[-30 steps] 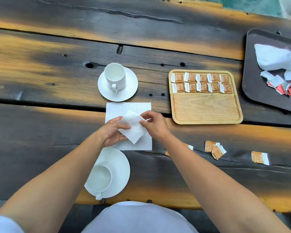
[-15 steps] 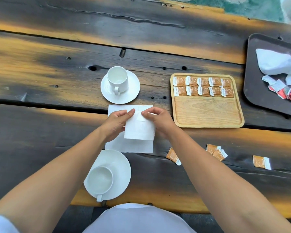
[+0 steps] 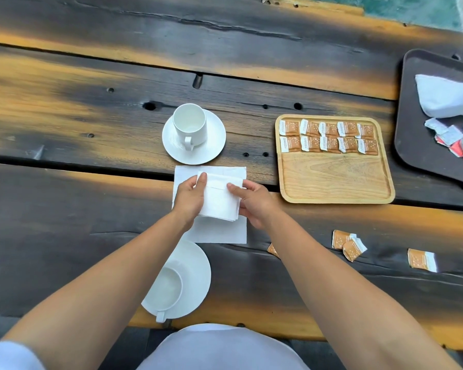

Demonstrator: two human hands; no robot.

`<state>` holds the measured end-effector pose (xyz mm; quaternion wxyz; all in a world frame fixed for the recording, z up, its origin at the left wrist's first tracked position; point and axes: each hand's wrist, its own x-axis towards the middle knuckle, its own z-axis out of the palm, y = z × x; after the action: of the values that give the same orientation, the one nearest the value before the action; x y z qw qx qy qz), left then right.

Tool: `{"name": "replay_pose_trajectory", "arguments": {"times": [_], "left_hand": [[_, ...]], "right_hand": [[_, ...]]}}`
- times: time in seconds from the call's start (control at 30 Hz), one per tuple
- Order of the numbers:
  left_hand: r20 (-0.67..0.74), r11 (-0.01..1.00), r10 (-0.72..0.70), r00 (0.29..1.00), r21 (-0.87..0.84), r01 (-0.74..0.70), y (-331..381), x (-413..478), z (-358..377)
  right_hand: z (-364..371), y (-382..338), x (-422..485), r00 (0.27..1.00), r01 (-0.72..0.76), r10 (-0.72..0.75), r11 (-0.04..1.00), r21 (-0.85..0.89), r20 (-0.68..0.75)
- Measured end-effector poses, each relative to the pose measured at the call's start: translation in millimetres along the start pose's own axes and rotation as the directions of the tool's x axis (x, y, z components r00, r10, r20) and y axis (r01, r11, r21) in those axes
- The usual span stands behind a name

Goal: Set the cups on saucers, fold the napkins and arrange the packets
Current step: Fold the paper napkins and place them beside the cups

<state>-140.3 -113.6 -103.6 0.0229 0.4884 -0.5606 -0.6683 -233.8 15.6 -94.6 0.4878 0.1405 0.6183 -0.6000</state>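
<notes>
A rough, weathered wooden counter (image 3: 64, 124), charred dark with amber streaks, carries glossy white ceramic cups (image 3: 189, 126) on matching saucers (image 3: 211, 145). At three o'clock, a smooth pale wooden tray (image 3: 334, 180) holds shiny orange paper packets (image 3: 329, 136). Soft matt paper napkins (image 3: 219, 198) lie centre; a matt dark plastic tray (image 3: 417, 145) sits at two o'clock.
</notes>
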Motion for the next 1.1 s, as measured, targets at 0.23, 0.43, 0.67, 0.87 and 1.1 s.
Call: {"name": "replay_pose_trajectory", "arguments": {"times": [0.23, 0.43, 0.67, 0.87, 1.1], "left_hand": [[-0.009, 0.990, -0.101, 0.995, 0.099, 0.101, 0.1, 9.5, 11.3], [-0.049, 0.986, -0.124, 0.991, 0.106, 0.129, 23.3, 38.5, 44.3], [-0.193, 0.976, -0.139, 0.971, 0.138, 0.168, 47.9, 84.0, 80.6], [-0.286, 0.978, -0.170, 0.943, 0.065, 0.196, 41.3, 103.6, 100.8], [-0.368, 0.979, -0.202, 0.907, -0.069, 0.191, 42.2, 102.5, 113.4]], "right_hand": [[-11.4, -2.0, 15.8, 0.990, 0.010, -0.017, 0.999, -0.047, -0.142], [-29.1, -43.1, 48.8, 0.958, 0.072, -0.118, 0.981, -0.177, -0.261], [-37.1, -88.8, 105.5, 0.902, 0.063, -0.193, 0.945, -0.322, -0.387], [-33.9, -93.1, 133.1, 0.861, 0.054, -0.266, 0.896, -0.441, -0.433], [-28.7, -90.3, 137.6, 0.832, 0.085, -0.323, 0.878, -0.472, -0.451]]}}
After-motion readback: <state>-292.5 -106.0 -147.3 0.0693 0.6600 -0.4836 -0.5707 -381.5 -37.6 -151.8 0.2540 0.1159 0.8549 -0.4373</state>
